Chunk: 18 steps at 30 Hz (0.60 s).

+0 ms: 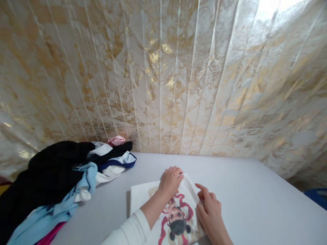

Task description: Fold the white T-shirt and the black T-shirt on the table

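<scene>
Gold-and-white patterned curtain [163, 75] hangs behind the white counter [242, 190] I'm viewing through the head camera. At the near edge of my view lies a flat white cloth [176, 212] with a printed figure, its head toward me. I have the left hand [170, 180] at its top edge, fingers bent, and the right hand [209, 211] along its right side, index finger extended; I can't tell whether either grips. Left of it sits a heap of clothes [61, 170].
</scene>
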### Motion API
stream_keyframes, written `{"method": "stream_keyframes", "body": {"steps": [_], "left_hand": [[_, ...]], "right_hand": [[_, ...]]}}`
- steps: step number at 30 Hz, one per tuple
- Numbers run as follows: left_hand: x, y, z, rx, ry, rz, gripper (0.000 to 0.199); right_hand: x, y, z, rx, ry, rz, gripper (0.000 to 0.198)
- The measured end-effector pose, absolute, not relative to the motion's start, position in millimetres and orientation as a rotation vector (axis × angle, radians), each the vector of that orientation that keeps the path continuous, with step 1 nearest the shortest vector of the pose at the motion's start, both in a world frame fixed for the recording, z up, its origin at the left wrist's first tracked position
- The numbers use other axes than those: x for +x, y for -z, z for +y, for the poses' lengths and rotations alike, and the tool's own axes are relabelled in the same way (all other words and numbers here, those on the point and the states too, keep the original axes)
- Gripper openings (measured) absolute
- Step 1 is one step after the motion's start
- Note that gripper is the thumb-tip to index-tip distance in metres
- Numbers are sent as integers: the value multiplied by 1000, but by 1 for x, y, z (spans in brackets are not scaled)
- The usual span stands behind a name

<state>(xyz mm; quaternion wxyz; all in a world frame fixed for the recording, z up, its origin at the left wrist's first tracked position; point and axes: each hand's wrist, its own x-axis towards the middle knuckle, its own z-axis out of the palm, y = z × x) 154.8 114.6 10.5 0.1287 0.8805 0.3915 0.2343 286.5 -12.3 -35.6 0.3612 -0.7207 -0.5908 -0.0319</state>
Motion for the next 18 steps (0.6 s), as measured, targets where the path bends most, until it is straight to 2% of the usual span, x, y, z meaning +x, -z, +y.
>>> {"method": "stream_keyframes", "body": {"steps": [6,12,18], "left_hand": [[155,-28,90,2704,-650,993,28],[155,-5,81,2776,-441,846,46],[108,-10,68,2788,-339,845,54]], "right_hand": [[281,36,-13,-1710,453,-1754,55],[279,59,-10,-1657,635,-1956,66],[289,59,-12,-1717,761,-2049,53]]}}
